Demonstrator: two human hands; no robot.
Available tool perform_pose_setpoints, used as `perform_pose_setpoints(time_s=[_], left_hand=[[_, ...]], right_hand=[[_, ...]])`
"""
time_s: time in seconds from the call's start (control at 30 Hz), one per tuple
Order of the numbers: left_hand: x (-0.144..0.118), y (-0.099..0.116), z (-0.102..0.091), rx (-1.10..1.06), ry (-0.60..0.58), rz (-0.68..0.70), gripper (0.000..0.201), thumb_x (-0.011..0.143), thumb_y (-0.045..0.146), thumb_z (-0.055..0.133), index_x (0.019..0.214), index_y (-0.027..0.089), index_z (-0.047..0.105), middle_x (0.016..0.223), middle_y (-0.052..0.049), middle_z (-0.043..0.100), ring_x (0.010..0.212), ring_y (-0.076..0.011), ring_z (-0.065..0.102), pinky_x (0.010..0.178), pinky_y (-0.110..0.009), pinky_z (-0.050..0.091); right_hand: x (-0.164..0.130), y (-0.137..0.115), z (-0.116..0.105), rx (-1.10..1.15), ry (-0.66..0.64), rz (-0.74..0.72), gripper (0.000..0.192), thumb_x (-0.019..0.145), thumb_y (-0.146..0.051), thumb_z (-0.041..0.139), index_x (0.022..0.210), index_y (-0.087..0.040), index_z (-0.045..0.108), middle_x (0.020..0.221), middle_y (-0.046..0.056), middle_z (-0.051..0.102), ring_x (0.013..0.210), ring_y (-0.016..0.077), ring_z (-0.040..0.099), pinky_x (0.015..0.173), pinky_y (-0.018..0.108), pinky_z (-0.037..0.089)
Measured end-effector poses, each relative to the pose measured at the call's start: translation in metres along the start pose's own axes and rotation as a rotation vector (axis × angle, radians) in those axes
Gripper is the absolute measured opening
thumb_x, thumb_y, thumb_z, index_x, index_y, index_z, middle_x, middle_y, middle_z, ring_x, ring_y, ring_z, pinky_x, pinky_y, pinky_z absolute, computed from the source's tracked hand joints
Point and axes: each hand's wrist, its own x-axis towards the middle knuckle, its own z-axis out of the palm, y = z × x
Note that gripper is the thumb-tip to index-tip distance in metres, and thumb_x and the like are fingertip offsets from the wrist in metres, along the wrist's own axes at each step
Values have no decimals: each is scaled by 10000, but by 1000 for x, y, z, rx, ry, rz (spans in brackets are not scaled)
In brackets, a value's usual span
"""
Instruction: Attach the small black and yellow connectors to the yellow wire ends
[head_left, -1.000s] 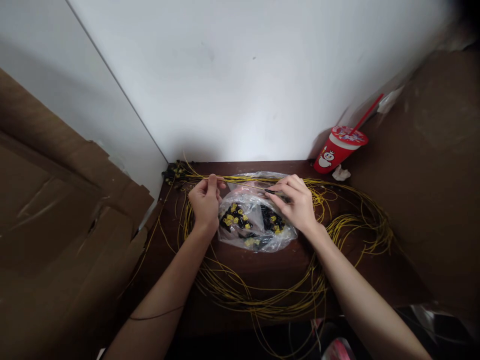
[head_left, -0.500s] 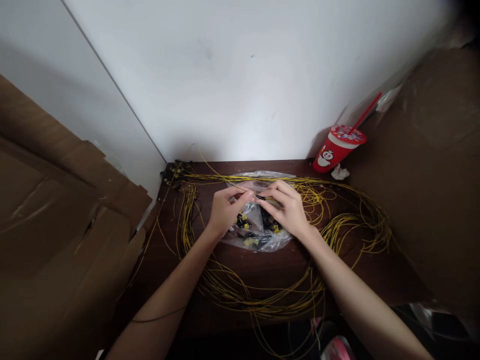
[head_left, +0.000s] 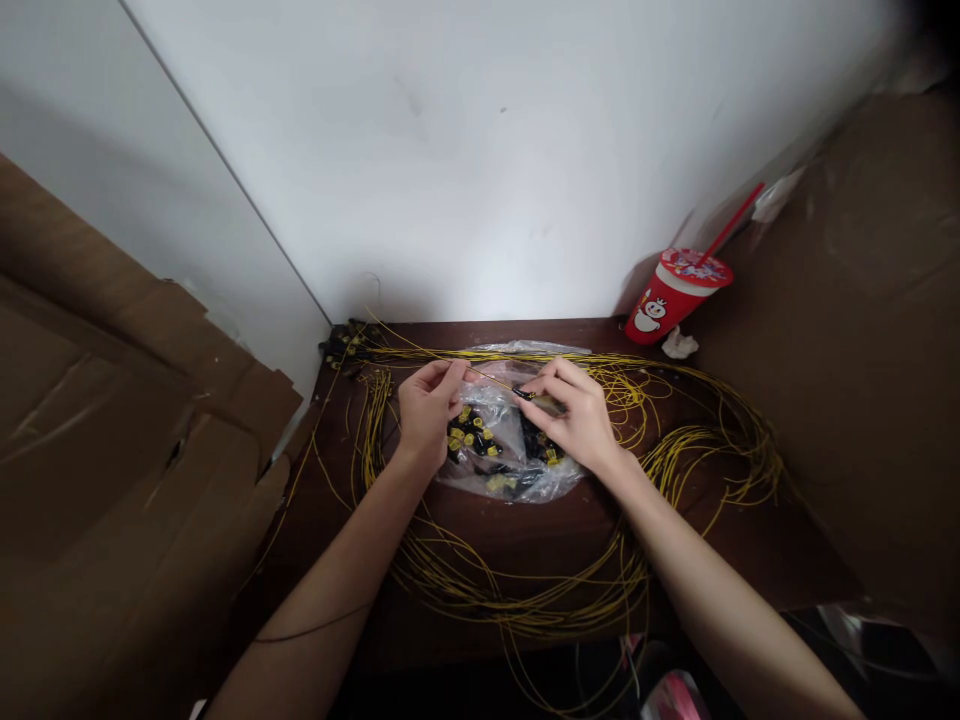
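My left hand (head_left: 429, 405) is closed, pinching a thin yellow wire (head_left: 489, 377) between thumb and fingers. The wire runs rightward to a small black connector piece (head_left: 523, 394), which my right hand (head_left: 574, 408) grips between thumb and fingertips. Whether the wire's end sits inside the piece is too small to tell. Under both hands lies a clear plastic bag (head_left: 504, 425) holding several black parts with yellow ends (head_left: 472, 440). The wire's other end sticks up past my left hand toward the wall.
Bundled yellow wires (head_left: 525, 605) loop around the bag on the dark brown table (head_left: 577, 545). Black-and-yellow connectors (head_left: 349, 342) lie at the back left corner. A red cup (head_left: 667, 300) with a straw stands back right, beside crumpled tissue (head_left: 680, 344). Cardboard (head_left: 112, 450) borders the left side.
My left hand has slid left along the wire, away from my right hand, exposing a taut stretch of wire and more of the bag's parts. My right hand has stayed nearly still.
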Motion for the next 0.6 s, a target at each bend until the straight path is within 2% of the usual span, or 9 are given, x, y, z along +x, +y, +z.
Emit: perform_pose_setpoints(time_s=[0.07, 0.13, 0.23, 0.3, 0.47, 0.6], left_hand=[[-1, -3, 1, -25, -39, -14, 190, 673, 311, 719, 731, 139, 661, 634, -6, 619, 434, -22, 356, 363, -138, 216], [-3, -5, 2, 64, -123, 24, 186, 710, 323, 693, 785, 154, 674, 636, -5, 624, 436, -32, 392, 367, -144, 247], [-6, -9, 2, 375, -280, 208, 120, 706, 259, 701, 788, 171, 704, 715, -24, 680, 535, -72, 531, 432, -163, 367], [-8, -10, 2, 530, -341, 315, 67, 719, 230, 685, 755, 177, 707, 769, -29, 702, 609, -102, 595, 470, -175, 420], [-8, -11, -1, 561, -317, 321, 94, 787, 247, 623, 756, 161, 647, 693, -2, 666, 452, -78, 575, 402, -169, 434], [-8, -12, 0, 518, -298, 318, 121, 797, 270, 616, 767, 153, 615, 696, -8, 662, 511, -105, 631, 446, -184, 499]], right_hand=[[-1, 0, 1, 25, -4, 30, 119, 849, -274, 590, 814, -171, 639, 763, 34, 535, 731, 162, 526, 665, 301, 442], [-2, 0, 2, 53, -12, 58, 91, 848, -257, 594, 835, -179, 640, 751, 22, 531, 710, 152, 524, 645, 288, 436], [-3, 0, 4, 93, -32, 75, 66, 849, -226, 591, 864, -194, 647, 735, 6, 524, 680, 137, 518, 616, 270, 424], [-2, -1, 4, 124, -42, 78, 71, 844, -209, 595, 887, -199, 651, 729, -1, 525, 670, 130, 520, 610, 262, 426], [1, -5, 3, 227, -24, 123, 165, 829, -230, 623, 990, -203, 651, 764, 3, 609, 689, 131, 569, 660, 272, 466], [2, -5, 2, 266, 5, 181, 110, 845, -234, 600, 904, -207, 688, 763, 9, 662, 687, 132, 596, 670, 278, 474]])
